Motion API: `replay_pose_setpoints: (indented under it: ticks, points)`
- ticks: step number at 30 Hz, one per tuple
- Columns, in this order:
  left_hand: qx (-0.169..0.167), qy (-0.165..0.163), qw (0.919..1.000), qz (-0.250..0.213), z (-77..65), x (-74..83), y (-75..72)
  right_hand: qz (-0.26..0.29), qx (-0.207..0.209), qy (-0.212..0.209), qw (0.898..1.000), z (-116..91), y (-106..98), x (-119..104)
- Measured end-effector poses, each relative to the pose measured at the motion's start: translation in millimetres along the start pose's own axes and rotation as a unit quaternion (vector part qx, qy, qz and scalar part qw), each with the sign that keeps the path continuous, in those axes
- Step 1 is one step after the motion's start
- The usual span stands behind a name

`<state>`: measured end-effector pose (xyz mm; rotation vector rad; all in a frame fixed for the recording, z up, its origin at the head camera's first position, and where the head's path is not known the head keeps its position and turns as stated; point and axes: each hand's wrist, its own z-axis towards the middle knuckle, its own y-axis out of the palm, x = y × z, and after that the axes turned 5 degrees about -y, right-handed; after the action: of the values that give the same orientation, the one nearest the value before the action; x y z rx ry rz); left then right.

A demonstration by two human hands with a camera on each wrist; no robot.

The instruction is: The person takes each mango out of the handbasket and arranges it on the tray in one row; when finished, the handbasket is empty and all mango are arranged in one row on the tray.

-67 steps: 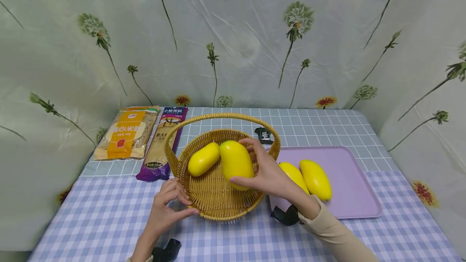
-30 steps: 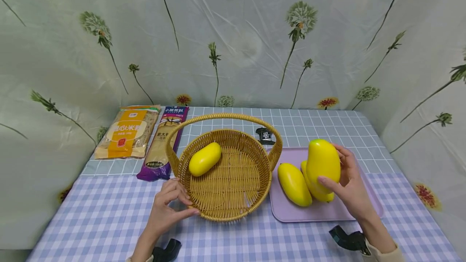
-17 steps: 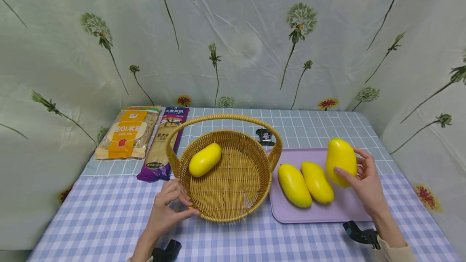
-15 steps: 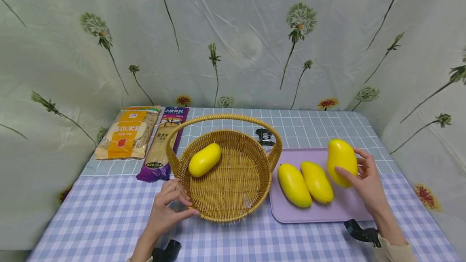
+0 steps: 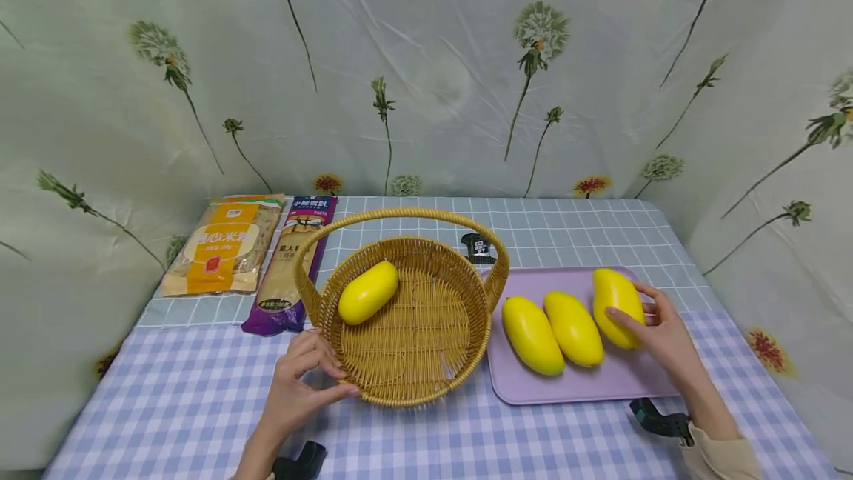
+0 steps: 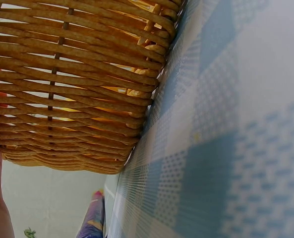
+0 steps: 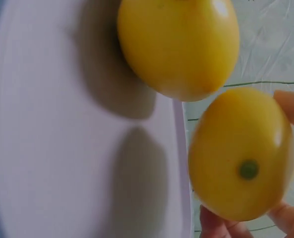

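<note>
My left hand [image 5: 301,380] grips the near-left rim of a round wicker basket [image 5: 460,369] with a tall arched handle. Inside the basket, one yellow mango [image 5: 369,292] lies at the left. At the right, my right hand [image 5: 666,335] holds another mango [image 7: 241,153] between thumb and fingers, over the right part of the lilac tray [image 5: 533,391]. A shadow falls on the tray beside that mango in the right wrist view; whether it touches the tray I cannot tell. Two more mangoes, a left one [image 5: 532,335] and a middle one [image 5: 573,328], lie side by side on the tray.
Behind the basket to the left lie a bag of rice noodles [image 5: 223,247] and a purple pasta packet [image 5: 289,272]. A small black packet [image 5: 478,247] lies behind the basket's right side. A checked cloth [image 5: 166,406] covers the table; a flowered curtain hangs behind.
My right hand has carried a mango out of the basket, rightward over the tray, and lowered it beside the other two. My left hand has kept its grip on the basket rim.
</note>
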<state>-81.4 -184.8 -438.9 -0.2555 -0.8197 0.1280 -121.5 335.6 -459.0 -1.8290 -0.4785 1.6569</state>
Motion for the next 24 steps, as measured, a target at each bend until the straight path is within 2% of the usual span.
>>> replay_pose_setpoints:
  ticks: [4,10,24]
  points:
    - [-0.001,-0.002,1.0000,-0.001,-0.8,-0.3,-1.2,-0.009,-0.021,0.016,1.000,-7,-1,-16]
    - [-0.001,0.002,1.0000,-0.008,-0.5,-0.1,-1.0,-0.009,-0.067,0.015,0.998,-15,-4,-28]
    - [-0.001,-0.002,1.0000,-0.001,-1.2,0.5,-1.2,-0.036,-0.134,0.040,0.990,-15,-6,-26]
